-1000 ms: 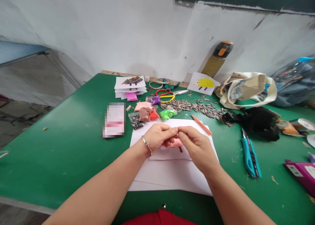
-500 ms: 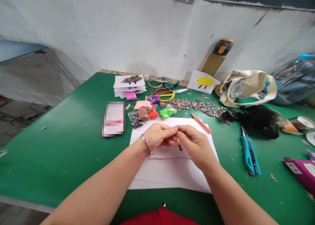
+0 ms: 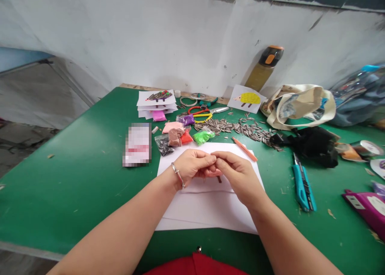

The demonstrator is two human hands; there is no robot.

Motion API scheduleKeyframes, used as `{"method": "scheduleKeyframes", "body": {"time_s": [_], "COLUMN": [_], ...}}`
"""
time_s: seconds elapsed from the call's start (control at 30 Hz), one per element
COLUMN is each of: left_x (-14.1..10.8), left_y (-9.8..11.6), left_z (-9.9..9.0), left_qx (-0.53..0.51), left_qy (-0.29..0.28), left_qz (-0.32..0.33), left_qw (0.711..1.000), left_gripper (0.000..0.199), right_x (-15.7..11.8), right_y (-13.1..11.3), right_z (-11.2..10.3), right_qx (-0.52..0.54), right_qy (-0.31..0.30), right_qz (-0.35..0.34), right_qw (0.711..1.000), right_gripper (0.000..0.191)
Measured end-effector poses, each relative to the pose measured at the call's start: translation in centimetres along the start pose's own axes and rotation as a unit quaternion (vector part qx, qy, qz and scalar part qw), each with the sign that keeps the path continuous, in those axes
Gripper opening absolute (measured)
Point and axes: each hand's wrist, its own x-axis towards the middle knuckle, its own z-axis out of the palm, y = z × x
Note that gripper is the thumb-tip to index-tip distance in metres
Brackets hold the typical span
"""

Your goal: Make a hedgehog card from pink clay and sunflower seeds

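Observation:
My left hand (image 3: pixel 193 165) and my right hand (image 3: pixel 237 172) meet fingertip to fingertip above the white paper (image 3: pixel 207 212). Both are closed in a pinch, and whatever sits between the fingers is hidden or too small to name. Below them, a smaller sheet bears a pink shape with a short brown strip (image 3: pixel 219 179), mostly covered by the fingers. An orange craft-knife-like stick (image 3: pixel 245 149) lies across the paper's upper right corner. Just beyond the paper are bags of green clay (image 3: pixel 203 136), brown clay (image 3: pixel 175 137) and black clay (image 3: pixel 164 145).
Sunflower seeds (image 3: pixel 221 126) are strewn behind the clay, beside scissors (image 3: pixel 219 110). Hedgehog pictures lie at the back left (image 3: pixel 157 102) and back right (image 3: pixel 248 99). A teal utility knife (image 3: pixel 304 186), a cloth bag (image 3: pixel 300 106) and a leaning bottle (image 3: pixel 264 68) are to the right.
The whole view has shifted very slightly. Both hands keep the same pinched pose over the paper, with no clear movement of the things on the table.

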Motion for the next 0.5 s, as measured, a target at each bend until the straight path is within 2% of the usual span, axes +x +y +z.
{"method": "scheduleKeyframes", "body": {"time_s": [0.3,0.5], "left_x": [0.1,0.22], "left_y": [0.0,0.0], "left_z": [0.05,0.19], "left_qx": [0.048,0.045], "left_qy": [0.025,0.024], "left_qz": [0.025,0.039], "left_qw": [0.998,0.998], "left_gripper": [0.043,0.046], "right_x": [-0.06,-0.16], "right_y": [-0.17,-0.18], "right_z": [0.07,0.1], "right_qx": [0.01,-0.055], "right_qy": [-0.015,0.011], "right_qz": [-0.007,-0.046], "right_qw": [1.0,0.997], "right_gripper": [0.02,0.018]}}
